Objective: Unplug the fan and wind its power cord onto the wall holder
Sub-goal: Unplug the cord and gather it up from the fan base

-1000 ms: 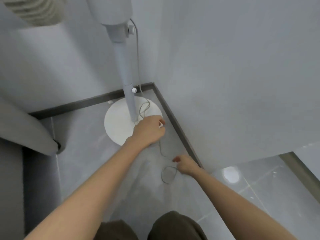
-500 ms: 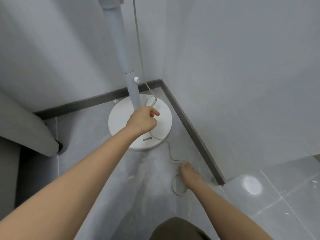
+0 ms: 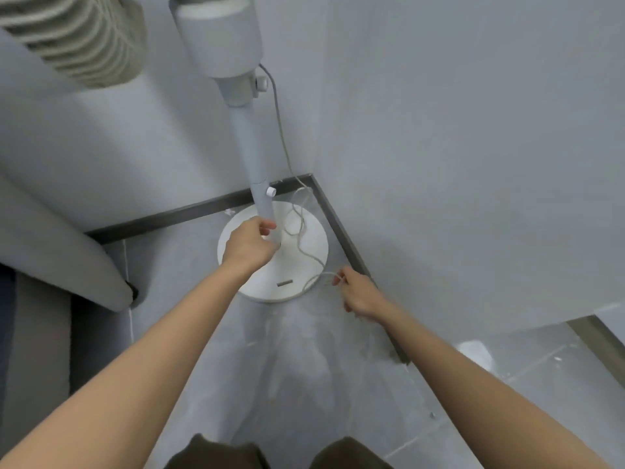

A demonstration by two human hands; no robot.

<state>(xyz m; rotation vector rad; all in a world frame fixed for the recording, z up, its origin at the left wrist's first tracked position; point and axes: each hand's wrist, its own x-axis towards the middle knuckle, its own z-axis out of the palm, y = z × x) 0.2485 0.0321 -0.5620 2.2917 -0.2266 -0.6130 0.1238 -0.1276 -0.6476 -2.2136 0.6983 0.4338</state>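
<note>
Nearest, grey floor tiles [image 3: 304,367] streaked with pale smears are seen, and above them the right hand [image 3: 360,294] is held with its fingers pinched on a loop of the thin whitish power cord [image 3: 298,247], just beside the rim of the fan's round white base [image 3: 304,265]. Farther in, the left hand [image 3: 248,247] is found with its fingers curled round the foot of the fan pole [image 3: 248,147], while the cord is strewn in loose curls over the base and led up to the motor housing [image 3: 220,35]. The fan is set in a corner bounded by dark skirting [image 3: 169,214] and plain white walls [image 3: 439,130].
</note>
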